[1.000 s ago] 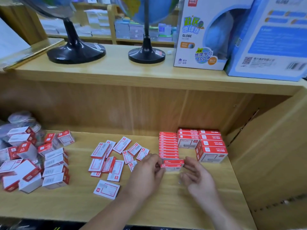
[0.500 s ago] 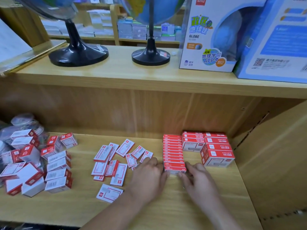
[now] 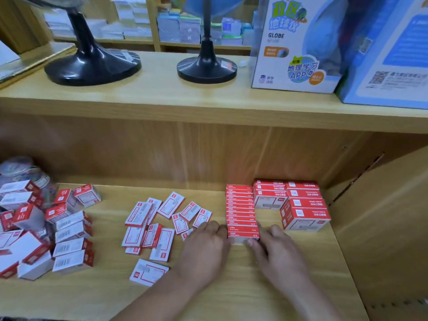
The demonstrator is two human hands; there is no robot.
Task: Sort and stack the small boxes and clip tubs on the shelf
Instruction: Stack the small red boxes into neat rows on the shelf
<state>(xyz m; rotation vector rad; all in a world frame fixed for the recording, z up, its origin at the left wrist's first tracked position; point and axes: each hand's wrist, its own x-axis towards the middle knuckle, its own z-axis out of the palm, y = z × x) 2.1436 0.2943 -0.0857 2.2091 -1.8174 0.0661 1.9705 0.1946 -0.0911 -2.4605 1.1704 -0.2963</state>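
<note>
A row of small red boxes (image 3: 240,209) stands on edge on the wooden shelf (image 3: 231,288), running from back to front. Its frontmost box (image 3: 243,235) sits between my hands. My left hand (image 3: 203,249) touches that box's left end with its fingertips. My right hand (image 3: 275,249) touches its right end, thumb against the front face. Larger red-and-white boxes (image 3: 303,212) are stacked right of the row. Several loose flat boxes (image 3: 159,221) lie scattered left of my left hand. A jumbled pile of boxes (image 3: 46,232) fills the far left, with a clear clip tub (image 3: 25,172) behind it.
The shelf's side wall (image 3: 382,216) closes off the right. On the upper shelf (image 3: 208,105) stand two black globe stands (image 3: 92,66) (image 3: 206,68) and a globe carton (image 3: 298,42). Bare wood shows in front of my hands.
The small box held between both hands has gone forward and now stands at the front end of the row. Both hands followed it.
</note>
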